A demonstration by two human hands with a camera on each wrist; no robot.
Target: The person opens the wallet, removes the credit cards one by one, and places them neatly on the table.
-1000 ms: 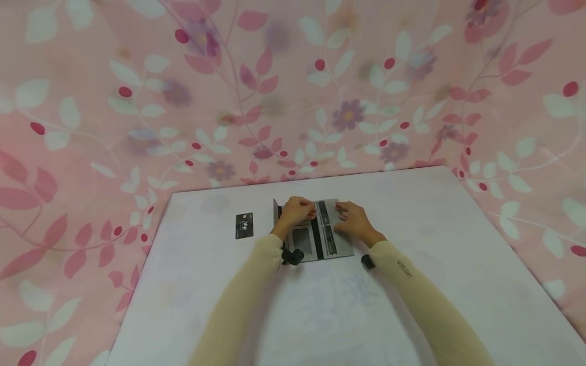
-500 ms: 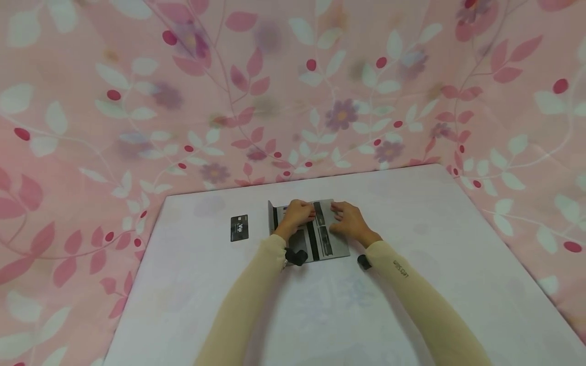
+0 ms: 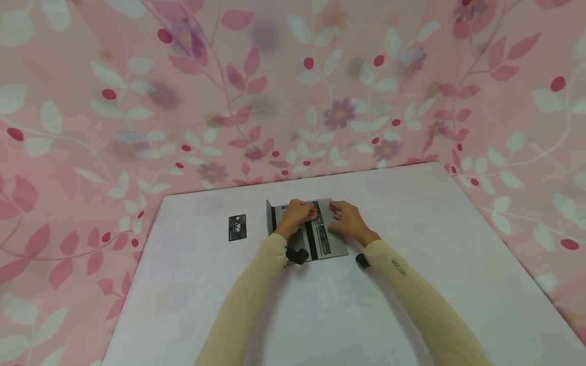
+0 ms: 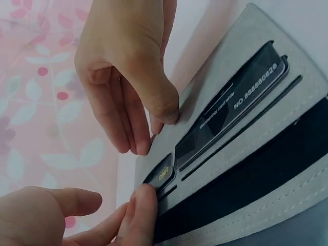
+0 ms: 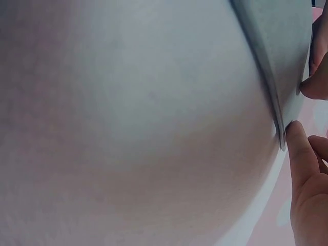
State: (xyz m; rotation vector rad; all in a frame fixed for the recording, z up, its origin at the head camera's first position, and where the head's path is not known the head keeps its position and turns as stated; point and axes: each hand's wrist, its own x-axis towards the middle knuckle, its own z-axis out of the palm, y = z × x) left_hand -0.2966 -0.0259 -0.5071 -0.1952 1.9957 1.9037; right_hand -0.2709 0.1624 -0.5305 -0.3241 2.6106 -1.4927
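Hands both at the far end of the open grey wallet [image 3: 320, 239], which lies flat on my white table [image 3: 412, 284], about centre, inner side up. Forearms reach forward in cream sleeves, wrists low, nearly meeting over the wallet.

My left hand [image 3: 297, 213]: fingers curled; in the left wrist view one fingertip [image 4: 146, 197] presses the edge of a small dark card [image 4: 160, 174] with a gold chip that sits partly in a slot. Whether the thumb also pinches it, I cannot tell.

My right hand [image 3: 346, 217]: fingers fairly straight, tips down on the wallet's far edge, thumb [image 4: 159, 102] pressing beside the slots. In the right wrist view a fingertip [image 5: 297, 136] touches the wallet's corner. It holds nothing.

Legible text: the longer black card [image 4: 230, 107] seated in the next slot reads "NO 88888828"; a smaller line beneath is too blurred. A separate black card [image 3: 237, 227] lying on the table left of the wallet, apart from it, reads "Vip". My right sleeve [image 3: 399, 268] bears small print, unreadable.

Count: one wallet; three cards seen (two in slots, one loose).
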